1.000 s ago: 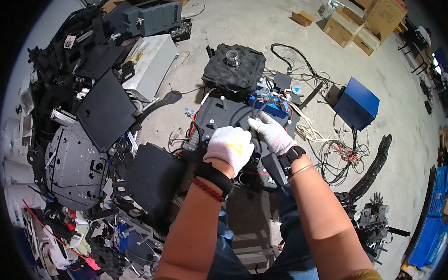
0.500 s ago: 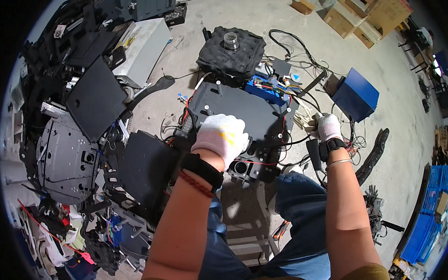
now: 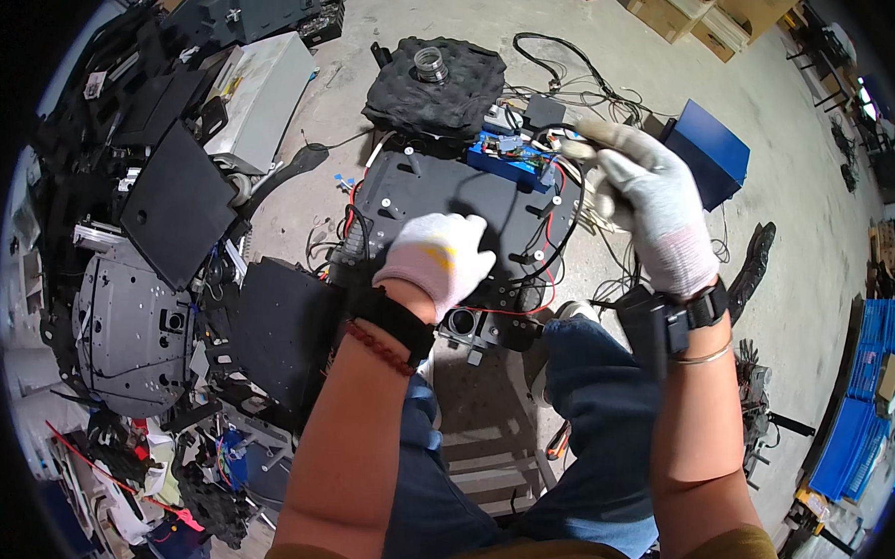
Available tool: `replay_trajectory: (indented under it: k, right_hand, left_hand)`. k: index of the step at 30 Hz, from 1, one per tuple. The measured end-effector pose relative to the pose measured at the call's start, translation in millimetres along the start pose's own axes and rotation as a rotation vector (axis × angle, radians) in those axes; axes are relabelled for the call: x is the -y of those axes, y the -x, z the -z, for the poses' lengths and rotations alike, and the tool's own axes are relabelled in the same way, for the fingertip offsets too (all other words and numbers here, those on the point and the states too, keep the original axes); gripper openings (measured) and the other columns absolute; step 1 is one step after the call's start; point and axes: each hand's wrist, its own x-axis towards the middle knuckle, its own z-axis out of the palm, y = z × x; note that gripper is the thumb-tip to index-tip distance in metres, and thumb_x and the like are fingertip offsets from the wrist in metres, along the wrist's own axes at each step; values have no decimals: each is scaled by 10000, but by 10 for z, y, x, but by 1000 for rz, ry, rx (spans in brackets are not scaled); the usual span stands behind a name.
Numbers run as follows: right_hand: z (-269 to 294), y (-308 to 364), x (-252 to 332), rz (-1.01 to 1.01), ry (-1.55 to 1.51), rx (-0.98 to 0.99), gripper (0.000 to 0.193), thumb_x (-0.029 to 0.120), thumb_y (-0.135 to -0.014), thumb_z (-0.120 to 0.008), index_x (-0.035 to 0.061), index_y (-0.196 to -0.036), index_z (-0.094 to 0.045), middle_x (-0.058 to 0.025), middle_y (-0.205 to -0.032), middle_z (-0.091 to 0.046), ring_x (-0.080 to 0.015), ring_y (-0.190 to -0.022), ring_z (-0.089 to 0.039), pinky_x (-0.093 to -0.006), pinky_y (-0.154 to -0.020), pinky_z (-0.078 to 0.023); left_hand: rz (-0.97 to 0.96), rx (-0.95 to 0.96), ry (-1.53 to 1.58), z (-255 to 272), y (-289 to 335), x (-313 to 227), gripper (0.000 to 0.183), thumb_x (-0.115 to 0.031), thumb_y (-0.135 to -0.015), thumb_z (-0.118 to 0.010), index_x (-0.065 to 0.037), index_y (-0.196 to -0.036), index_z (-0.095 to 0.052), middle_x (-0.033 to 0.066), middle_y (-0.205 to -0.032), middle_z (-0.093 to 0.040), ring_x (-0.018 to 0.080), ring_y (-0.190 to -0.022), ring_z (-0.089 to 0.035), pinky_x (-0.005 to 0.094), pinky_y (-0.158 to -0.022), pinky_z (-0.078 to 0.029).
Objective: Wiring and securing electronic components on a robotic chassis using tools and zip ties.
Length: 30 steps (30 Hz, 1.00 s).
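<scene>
A dark grey plate with standing posts spans the middle, red and black wires along its edges. Above its near part is my left hand in a white glove, fingers loosely bent and slightly apart, with nothing visible in them. My right hand, gloved too, is raised at the plate's far right. Its thumb and fingertips come together on a thin black cable that curves down to the plate. Beside those fingertips sits a blue box-shaped part with connectors and wires. Bundled pale wires lie partly hidden behind my right hand.
A black padded cover with a clear round jar stands beyond the plate. A blue box is at the right. Black panels and a white case crowd the left. Blue crates stand far right.
My right hand has lifted and moved toward the blue part, and the black cable now arches upward with it. My left hand has loosened from a fist. The view has shifted slightly.
</scene>
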Motion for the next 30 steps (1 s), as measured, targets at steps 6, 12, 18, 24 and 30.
replay_trajectory:
  k: [6,12,18,24,30]
  right_hand:
    - [-102,-47,52,214,-407,144,435,109,-996,-450,-92,-1380,-408,-199,-1313,-557,-241,-1057,-639,-297,-833,-526]
    - [-274,-6,23,188,-236,195,521,228,-978,-546,-50,-1399,-415,-119,-1108,-624,-157,-917,-636,-293,-779,-518]
    - [-805,169,-115,539,219,243,547,185,-894,-658,-26,-1357,-456,-104,-872,-620,-235,-806,-628,-367,-694,-488]
    - [-682,115,-68,591,565,97,306,148,-891,-580,-3,-1157,-578,-190,-966,-643,-351,-905,-636,-407,-806,-502]
    - [11,-383,-503,147,1144,-375,555,285,-885,-522,-85,-1292,-452,-269,-1215,-553,-392,-1123,-560,-431,-987,-448]
  left_hand:
    - [105,576,127,-311,-137,-439,560,-304,-824,-686,2,-1257,-505,200,-971,-671,381,-980,-631,445,-840,-503]
    - [-4,223,288,-419,-293,-301,431,-327,-926,-562,-20,-1227,-524,133,-976,-654,243,-893,-635,338,-766,-521]
    - [321,-347,1455,-39,-462,-178,515,-431,-1018,-399,-57,-1371,-439,83,-1086,-617,153,-955,-599,276,-804,-490]
    - [411,-346,1264,303,-267,327,475,-385,-1034,-395,19,-1272,-476,146,-1094,-610,228,-1021,-600,359,-889,-494]
    - [858,-769,1916,364,-62,1125,451,-421,-1041,-353,-25,-1219,-477,207,-1349,-525,418,-1213,-523,546,-1025,-453]
